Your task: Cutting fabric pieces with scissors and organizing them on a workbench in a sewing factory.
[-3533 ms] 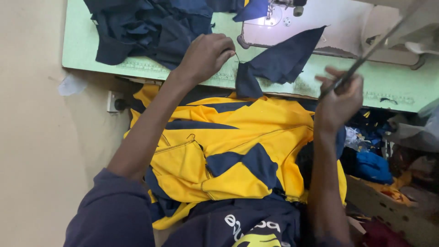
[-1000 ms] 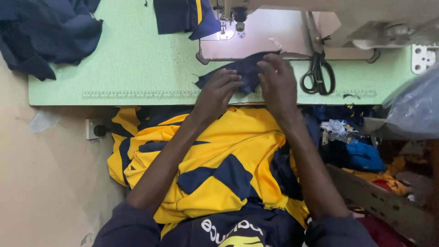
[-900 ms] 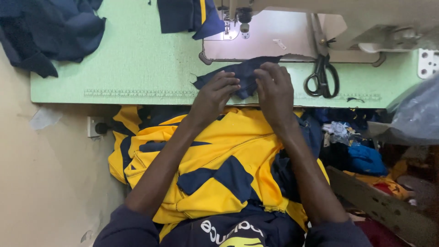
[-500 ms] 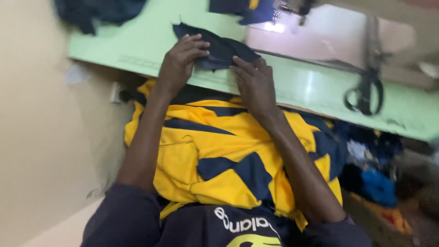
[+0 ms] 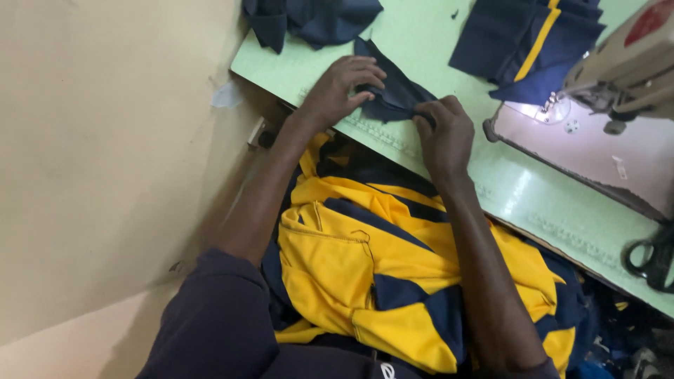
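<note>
A small navy cloth piece (image 5: 393,88) lies on the pale green sewing table (image 5: 435,42) near its front edge. My left hand (image 5: 337,91) pinches its left side with fingers curled over the fabric. At the cloth's right end my right hand (image 5: 442,133) grips the edge between thumb and fingers. A yellow and navy garment (image 5: 365,260) is bunched in my lap below the table edge, under both forearms.
A sewing machine (image 5: 625,63) with a lit needle area stands at the right. Navy panels with a yellow stripe (image 5: 533,42) lie behind it, a navy heap (image 5: 309,17) at the far left. Black scissors (image 5: 653,256) rest at the right edge. A beige wall (image 5: 105,140) is on the left.
Scissors left my right hand and now lie on the table. Both hands took the navy piece and slid it left along the table edge, away from the machine; the view tilted.
</note>
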